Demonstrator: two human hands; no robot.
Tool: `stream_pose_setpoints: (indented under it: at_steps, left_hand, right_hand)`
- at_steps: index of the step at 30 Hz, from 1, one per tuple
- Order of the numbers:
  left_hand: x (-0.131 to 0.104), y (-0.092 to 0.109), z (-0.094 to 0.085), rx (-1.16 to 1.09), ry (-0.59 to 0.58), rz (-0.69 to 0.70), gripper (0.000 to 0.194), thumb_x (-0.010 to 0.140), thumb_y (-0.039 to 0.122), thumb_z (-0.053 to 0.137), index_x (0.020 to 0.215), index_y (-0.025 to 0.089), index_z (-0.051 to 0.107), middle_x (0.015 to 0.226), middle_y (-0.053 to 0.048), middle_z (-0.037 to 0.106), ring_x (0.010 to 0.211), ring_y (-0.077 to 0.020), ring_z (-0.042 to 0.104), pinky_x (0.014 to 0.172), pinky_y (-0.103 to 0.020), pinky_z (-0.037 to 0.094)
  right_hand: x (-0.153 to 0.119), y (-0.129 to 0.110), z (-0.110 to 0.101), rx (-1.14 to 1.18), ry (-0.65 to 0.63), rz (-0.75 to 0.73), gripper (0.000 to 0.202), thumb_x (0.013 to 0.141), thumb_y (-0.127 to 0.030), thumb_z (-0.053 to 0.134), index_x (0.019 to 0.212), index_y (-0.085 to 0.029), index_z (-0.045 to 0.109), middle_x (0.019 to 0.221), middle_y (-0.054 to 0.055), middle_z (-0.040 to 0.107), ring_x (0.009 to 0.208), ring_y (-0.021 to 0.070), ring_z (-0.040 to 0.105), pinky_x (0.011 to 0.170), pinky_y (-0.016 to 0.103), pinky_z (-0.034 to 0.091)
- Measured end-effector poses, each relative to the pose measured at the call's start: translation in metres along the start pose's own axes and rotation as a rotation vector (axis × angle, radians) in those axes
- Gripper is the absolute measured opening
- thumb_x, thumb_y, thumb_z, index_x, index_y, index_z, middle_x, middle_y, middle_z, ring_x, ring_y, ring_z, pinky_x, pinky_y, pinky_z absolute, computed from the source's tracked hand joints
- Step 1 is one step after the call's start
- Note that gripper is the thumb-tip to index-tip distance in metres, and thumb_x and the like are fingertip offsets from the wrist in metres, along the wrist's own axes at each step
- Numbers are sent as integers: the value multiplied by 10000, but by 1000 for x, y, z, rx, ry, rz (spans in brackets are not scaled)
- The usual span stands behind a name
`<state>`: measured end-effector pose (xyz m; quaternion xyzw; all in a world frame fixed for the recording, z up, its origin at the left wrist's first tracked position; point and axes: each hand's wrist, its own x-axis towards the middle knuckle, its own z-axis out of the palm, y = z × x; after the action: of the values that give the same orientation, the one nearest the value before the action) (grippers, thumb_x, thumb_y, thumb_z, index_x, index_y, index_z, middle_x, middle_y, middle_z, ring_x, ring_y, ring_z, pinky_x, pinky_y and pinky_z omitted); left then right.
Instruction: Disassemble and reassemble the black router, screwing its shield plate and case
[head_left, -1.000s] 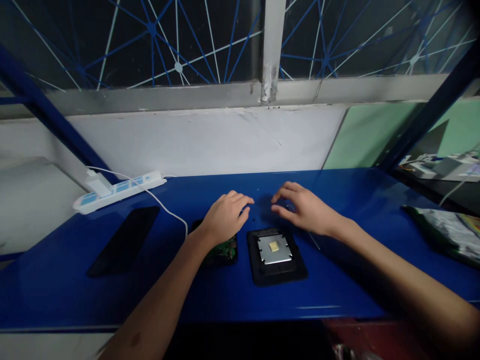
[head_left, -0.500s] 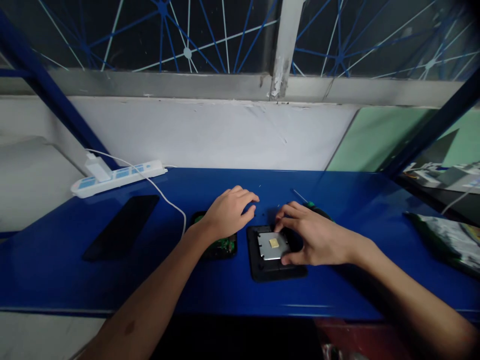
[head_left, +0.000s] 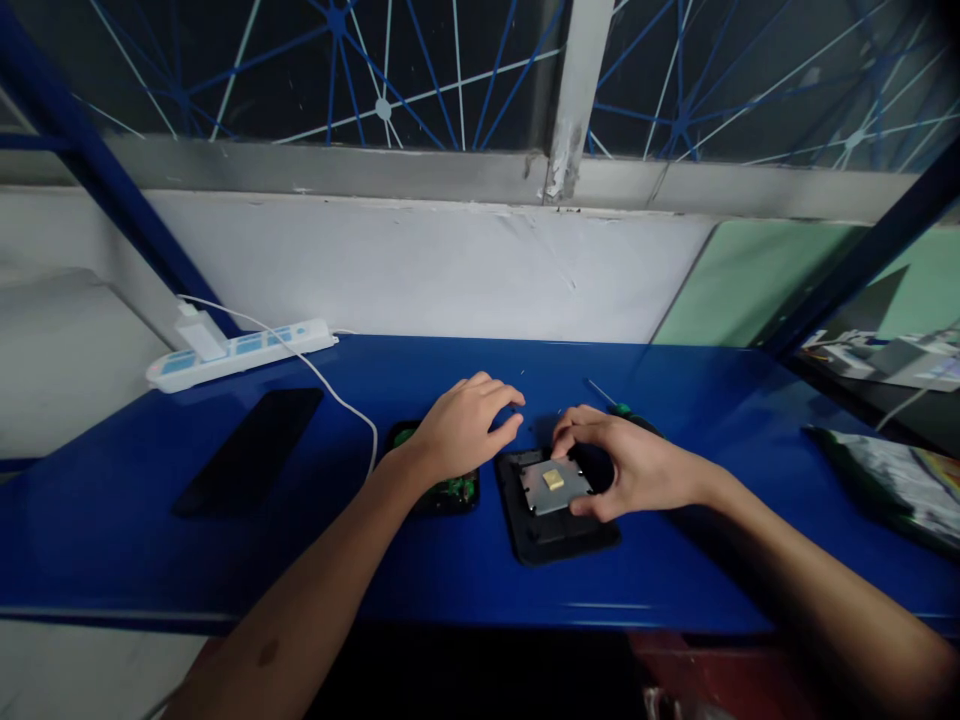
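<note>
My right hand [head_left: 611, 462] pinches a silvery metal plate [head_left: 540, 495] along its right side, thumb at the near edge and fingers at the far edge. A small yellowish square pad [head_left: 553, 479] sits on the plate. Beneath it, a black rectangular casing [head_left: 559, 535] lies on the blue table, and the plate looks slightly tilted over it. My left hand [head_left: 469, 425] holds nothing, its fingers curved and thumb apart. Its wrist partly covers a second black casing with a green circuit board [head_left: 456, 488]. Beyond my right hand lies a screwdriver [head_left: 621, 409], its handle partly hidden.
A black flat slab [head_left: 251, 450] lies at the left, with a white cable [head_left: 337, 393] running beside it. A white power strip [head_left: 247, 352] with a plugged-in adapter stands at the back left. On the right is a shiny packet [head_left: 889, 480]. A wall [head_left: 420, 270] closes off the back.
The metal plate has tilted and risen slightly in my right hand, with the casing turned a little beneath it. My left hand has barely moved.
</note>
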<state>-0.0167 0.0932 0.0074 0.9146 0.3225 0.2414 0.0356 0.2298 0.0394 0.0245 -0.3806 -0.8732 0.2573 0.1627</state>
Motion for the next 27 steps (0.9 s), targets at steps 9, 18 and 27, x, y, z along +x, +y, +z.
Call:
stream_pose_setpoints:
  at_steps: [9, 18, 27]
  left_hand:
    - [-2, 7, 2, -7, -51, 18, 213, 978, 289, 492, 1110, 210, 639, 1080, -49, 717, 1050, -253, 608, 878, -396, 495]
    - [-1, 7, 2, -19, -14, 5, 282, 1029, 319, 407, 1132, 200, 641, 1106, -61, 712, 1069, -250, 602, 917, -407, 483]
    - [-2, 11, 1, -15, -17, 79, 680, 832, 641, 678, 1316, 187, 530, 1263, -104, 646, 1130, -304, 590, 965, -464, 468]
  right_hand:
    - [-1, 2, 2, -34, 12, 36, 406, 673, -305, 793, 1031, -210, 629, 1103, 53, 595, 1033, 229, 590, 925, 409, 491]
    - [0, 6, 2, -103, 203, -42, 427, 718, -348, 805, 1080, -237, 608, 1160, 70, 595, 1080, 244, 595, 946, 428, 504]
    - [0, 13, 5, -263, 434, -159, 488, 772, -424, 781, 1158, -197, 588, 1129, 120, 595, 1059, 280, 609, 888, 471, 562]
